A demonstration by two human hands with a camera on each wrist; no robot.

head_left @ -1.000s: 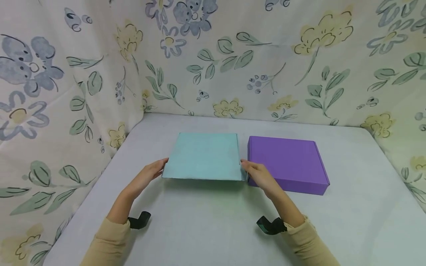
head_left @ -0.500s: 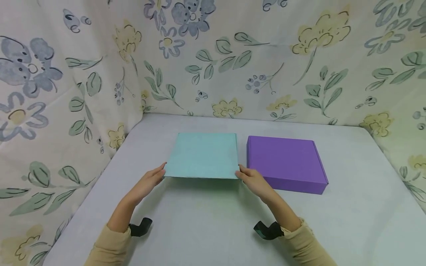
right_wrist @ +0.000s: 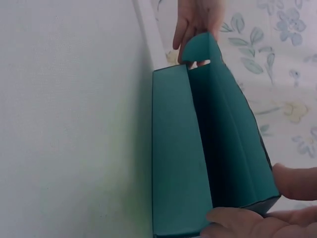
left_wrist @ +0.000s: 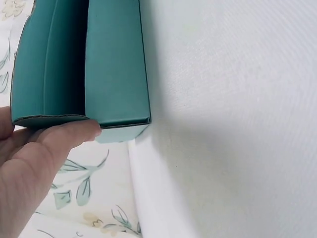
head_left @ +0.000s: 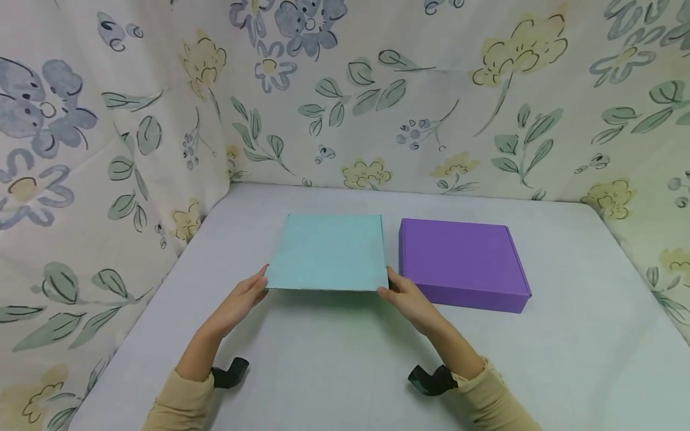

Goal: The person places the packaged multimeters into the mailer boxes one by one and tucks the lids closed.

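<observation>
A light teal cardboard box (head_left: 331, 251) lies in the middle of the table, its lid partly raised along the near side. Both wrist views show the lid's front flap (left_wrist: 37, 64) standing away from the box's front wall (right_wrist: 176, 148), with a dark gap between. My left hand (head_left: 242, 302) holds the lid at its near left corner, thumb and fingers around the flap's end. At the near right corner my right hand (head_left: 412, 302) pinches the lid, the thumb on one side and fingers by the gap. What lies inside the box is hidden.
A closed purple box (head_left: 463, 260) lies just right of the teal one, close to my right hand. White cloth covers the table (head_left: 334, 371). A floral curtain (head_left: 377, 120) hangs behind and along the left side.
Both hands have slid slightly toward me along the lid's sides. My right hand has also shifted left to the near corner, and the bit jutting out there no longer shows.
</observation>
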